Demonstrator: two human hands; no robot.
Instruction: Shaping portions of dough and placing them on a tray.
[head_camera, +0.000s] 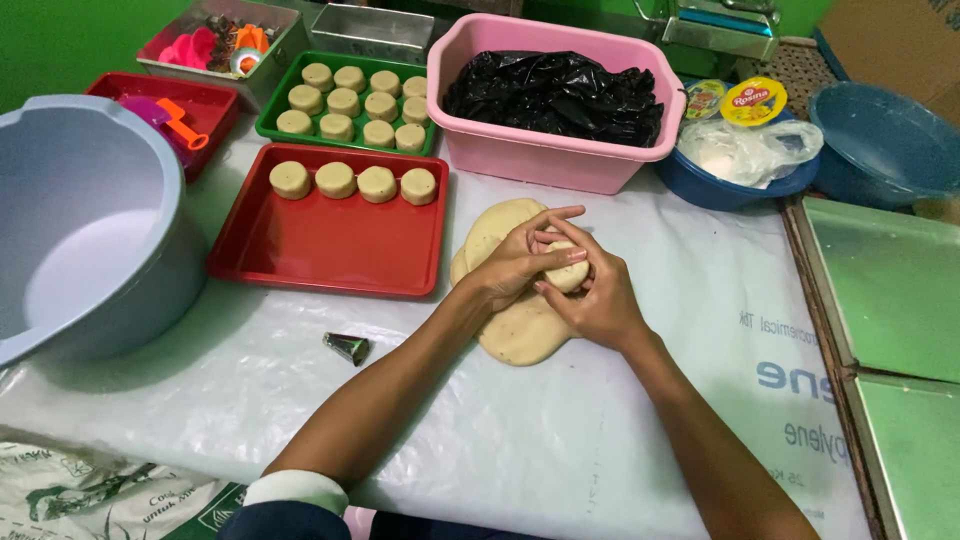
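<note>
— Where is the small dough piece (567, 272) found?

— It is seen between the two hands, above the flattened dough slab (510, 300) that lies on the white plastic sheet (560, 440). It is pressed from the left by the left hand (515, 262) and from the right by the right hand (590, 295), so that only its pale top and near edge are shown.

— How are the fingers set?

— The left fingers (552, 258) are curled over the top of the piece, with the thumb laid along its near side. The right fingers (580, 245) are bent around its far and right side. Both hands are closed onto the piece, not clenched into fists; no gap between fingers and dough can be made out.

— Which way is the piece turned?

— A rounded, slightly oval lump is suggested, with its longer side running roughly left to right across the view; its full outline is hidden by the fingers, so this cannot be told for certain.

— What is placed nearby?

— A red tray (330, 250) with four round dough discs (353, 181) is set just left of the slab, a green tray (270, 115) of further discs behind it, and a pink tub (550, 150) beyond the hands. A small metal cone (347, 347) lies near the left forearm.
</note>
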